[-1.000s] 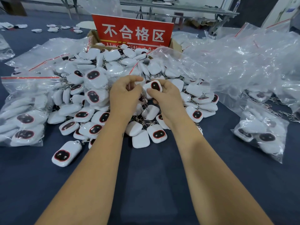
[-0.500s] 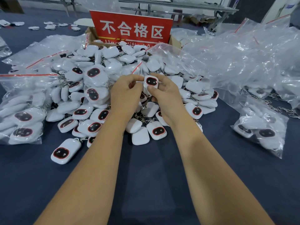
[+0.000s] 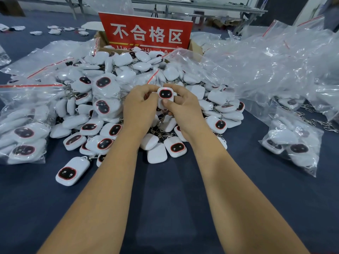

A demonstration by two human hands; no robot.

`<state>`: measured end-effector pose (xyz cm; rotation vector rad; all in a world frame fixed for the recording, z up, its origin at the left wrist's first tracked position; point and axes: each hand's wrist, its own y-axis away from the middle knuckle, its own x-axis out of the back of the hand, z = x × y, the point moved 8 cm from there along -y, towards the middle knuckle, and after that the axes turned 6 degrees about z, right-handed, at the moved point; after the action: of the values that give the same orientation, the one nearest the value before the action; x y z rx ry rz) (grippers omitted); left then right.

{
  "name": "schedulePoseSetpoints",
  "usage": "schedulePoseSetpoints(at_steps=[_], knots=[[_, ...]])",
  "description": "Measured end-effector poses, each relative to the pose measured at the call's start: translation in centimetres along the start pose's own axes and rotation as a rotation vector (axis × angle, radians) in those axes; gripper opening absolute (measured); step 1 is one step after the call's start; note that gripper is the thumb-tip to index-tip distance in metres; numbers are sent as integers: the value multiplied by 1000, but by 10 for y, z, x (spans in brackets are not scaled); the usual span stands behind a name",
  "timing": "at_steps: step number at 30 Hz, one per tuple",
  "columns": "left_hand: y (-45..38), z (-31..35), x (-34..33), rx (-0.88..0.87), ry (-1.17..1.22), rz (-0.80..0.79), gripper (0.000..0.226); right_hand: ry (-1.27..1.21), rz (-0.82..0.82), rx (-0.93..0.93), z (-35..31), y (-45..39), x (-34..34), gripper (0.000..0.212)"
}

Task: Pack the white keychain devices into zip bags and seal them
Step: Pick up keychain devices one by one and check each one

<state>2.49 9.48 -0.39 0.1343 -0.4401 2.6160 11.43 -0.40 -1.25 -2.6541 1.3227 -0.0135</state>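
A: Where's the keychain device (image 3: 165, 96)?
B: Between both hands, above the pile. The right hand (image 3: 183, 110) pinches it, thumb on its lower face; its long axis runs away from the wrists.
A: And the left hand (image 3: 140, 105)?
B: Curled against its left edge, touching it. A zip bag (image 3: 154, 77) lies just beyond the fingers; I can't make out its mouth.
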Motion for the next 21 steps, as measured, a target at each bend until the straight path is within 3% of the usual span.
schedulePoseSetpoints(at_steps=[8, 21], knots=[[-2, 1, -3, -63, -43, -31, 18, -98, 54, -132, 7, -2, 0, 25], [2, 4, -3, -61, -51, -40, 12, 10, 78, -101, 6, 0, 2, 18]])
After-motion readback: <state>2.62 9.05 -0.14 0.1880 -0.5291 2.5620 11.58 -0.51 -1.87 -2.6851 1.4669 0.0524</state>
